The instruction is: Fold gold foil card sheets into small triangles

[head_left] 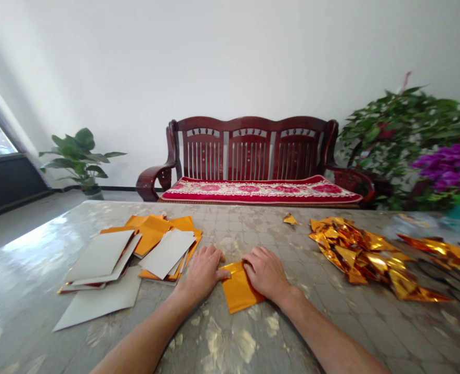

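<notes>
A gold foil sheet (239, 292) lies on the marble-patterned table (222, 337) in front of me, partly folded. My left hand (203, 271) presses palm-down on its left edge. My right hand (265, 272) presses on its upper right part. Both hands lie flat with fingers together, pinning the sheet to the table. The sheet's far edge is hidden under the fingers.
A loose stack of gold and grey-white sheets (136, 252) lies to the left. A heap of folded gold foil pieces (364, 257) lies to the right, one stray piece (290, 219) behind. Beyond the table stand a wooden bench (253, 161) and potted plants (79, 156).
</notes>
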A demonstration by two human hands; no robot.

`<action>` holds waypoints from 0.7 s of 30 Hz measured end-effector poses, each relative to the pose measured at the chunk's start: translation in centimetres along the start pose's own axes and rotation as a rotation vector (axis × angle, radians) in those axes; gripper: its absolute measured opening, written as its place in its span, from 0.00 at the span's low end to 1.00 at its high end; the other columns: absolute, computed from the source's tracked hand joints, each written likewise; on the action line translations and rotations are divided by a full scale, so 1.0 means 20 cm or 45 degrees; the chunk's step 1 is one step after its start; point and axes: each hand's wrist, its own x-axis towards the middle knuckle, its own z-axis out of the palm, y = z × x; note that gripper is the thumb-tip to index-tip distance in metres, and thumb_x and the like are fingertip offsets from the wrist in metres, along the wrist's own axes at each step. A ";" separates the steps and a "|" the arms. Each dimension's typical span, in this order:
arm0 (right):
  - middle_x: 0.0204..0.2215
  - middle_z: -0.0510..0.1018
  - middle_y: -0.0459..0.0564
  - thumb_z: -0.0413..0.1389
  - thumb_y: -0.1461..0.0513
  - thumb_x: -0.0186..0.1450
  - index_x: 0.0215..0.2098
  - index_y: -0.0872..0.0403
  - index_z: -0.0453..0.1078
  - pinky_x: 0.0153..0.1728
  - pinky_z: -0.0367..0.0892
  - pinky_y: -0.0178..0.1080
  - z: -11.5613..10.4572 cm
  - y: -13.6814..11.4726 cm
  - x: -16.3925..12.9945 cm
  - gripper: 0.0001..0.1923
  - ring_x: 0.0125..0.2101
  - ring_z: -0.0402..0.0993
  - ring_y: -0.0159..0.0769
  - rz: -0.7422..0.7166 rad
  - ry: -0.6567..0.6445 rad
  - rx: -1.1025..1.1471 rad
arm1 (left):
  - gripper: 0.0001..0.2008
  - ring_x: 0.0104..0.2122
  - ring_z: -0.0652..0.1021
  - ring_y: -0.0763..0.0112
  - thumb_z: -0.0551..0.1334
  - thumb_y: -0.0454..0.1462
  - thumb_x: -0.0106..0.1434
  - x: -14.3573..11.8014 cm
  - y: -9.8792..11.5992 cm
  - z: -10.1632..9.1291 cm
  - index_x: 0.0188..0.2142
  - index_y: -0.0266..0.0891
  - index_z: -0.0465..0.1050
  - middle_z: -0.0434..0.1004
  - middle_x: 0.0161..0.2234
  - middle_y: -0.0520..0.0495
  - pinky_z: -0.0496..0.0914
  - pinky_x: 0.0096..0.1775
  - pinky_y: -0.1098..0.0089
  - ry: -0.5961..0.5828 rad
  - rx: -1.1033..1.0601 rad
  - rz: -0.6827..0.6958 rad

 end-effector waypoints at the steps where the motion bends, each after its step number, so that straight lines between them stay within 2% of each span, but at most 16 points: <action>1: 0.36 0.74 0.49 0.54 0.62 0.67 0.37 0.50 0.74 0.42 0.60 0.37 0.00 0.00 0.00 0.06 0.40 0.68 0.37 0.010 0.009 0.013 | 0.17 0.47 0.72 0.59 0.68 0.47 0.58 0.00 0.00 0.00 0.42 0.41 0.74 0.74 0.43 0.45 0.63 0.48 0.63 0.002 -0.001 0.007; 10: 0.37 0.74 0.49 0.56 0.64 0.63 0.33 0.52 0.69 0.41 0.59 0.38 -0.01 0.02 0.00 0.01 0.40 0.67 0.38 0.029 0.016 0.056 | 0.12 0.44 0.73 0.60 0.67 0.45 0.59 -0.02 0.03 -0.02 0.37 0.40 0.75 0.76 0.40 0.46 0.64 0.43 0.66 0.005 -0.021 0.016; 14: 0.35 0.74 0.48 0.57 0.65 0.61 0.34 0.53 0.69 0.40 0.59 0.38 -0.01 0.03 0.01 0.02 0.39 0.66 0.38 0.028 0.008 0.093 | 0.11 0.42 0.74 0.62 0.66 0.45 0.59 -0.01 0.04 -0.01 0.35 0.40 0.74 0.76 0.38 0.46 0.64 0.41 0.68 -0.019 -0.057 -0.040; 18: 0.36 0.76 0.46 0.57 0.66 0.62 0.39 0.51 0.72 0.42 0.59 0.37 0.00 0.05 0.00 0.07 0.40 0.67 0.36 -0.048 0.024 0.197 | 0.07 0.36 0.75 0.67 0.66 0.41 0.59 -0.01 0.03 0.03 0.32 0.41 0.71 0.76 0.34 0.50 0.61 0.35 0.71 -0.043 -0.204 -0.106; 21: 0.31 0.75 0.45 0.57 0.66 0.63 0.32 0.50 0.74 0.39 0.59 0.36 0.01 0.07 0.00 0.05 0.37 0.67 0.35 -0.114 0.091 0.232 | 0.05 0.32 0.75 0.70 0.64 0.38 0.61 -0.02 0.03 0.05 0.30 0.41 0.69 0.75 0.31 0.53 0.60 0.32 0.72 0.054 -0.300 -0.079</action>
